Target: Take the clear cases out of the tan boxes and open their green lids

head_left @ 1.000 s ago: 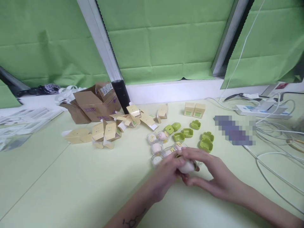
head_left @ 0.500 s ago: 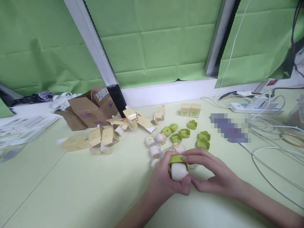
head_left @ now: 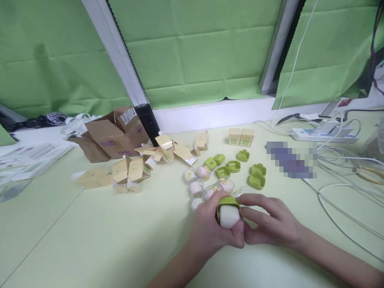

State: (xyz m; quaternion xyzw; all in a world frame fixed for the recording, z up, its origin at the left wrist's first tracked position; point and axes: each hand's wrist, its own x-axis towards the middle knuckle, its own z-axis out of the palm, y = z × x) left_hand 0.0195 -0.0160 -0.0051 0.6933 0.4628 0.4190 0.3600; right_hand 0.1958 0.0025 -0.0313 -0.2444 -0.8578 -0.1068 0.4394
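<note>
My left hand (head_left: 211, 230) wraps round a white rounded piece (head_left: 229, 216) with a green cap (head_left: 228, 201) over its top and far side. My right hand (head_left: 271, 222) is closed at its right side, fingertips on the cap's edge and thumb low beside the white piece. Just beyond my hands sit several clear cases with pink or white rounded pieces, such as a pink one (head_left: 196, 188); my left hand partly hides some. Behind them lie several green square caps, among them an open one (head_left: 223, 172), and flower-shaped green pieces (head_left: 243, 155).
Opened small cartons (head_left: 136, 170) lie to the left, before a brown cardboard box (head_left: 115, 138) and a black cylinder (head_left: 147, 122). Two small closed boxes (head_left: 241, 137) stand at the back. A power strip (head_left: 325, 134) and white cables (head_left: 339, 192) are on the right.
The capped white piece has shifted slightly right and tilted in my left hand. My right hand's fingers have moved from the cap's top to its right edge.
</note>
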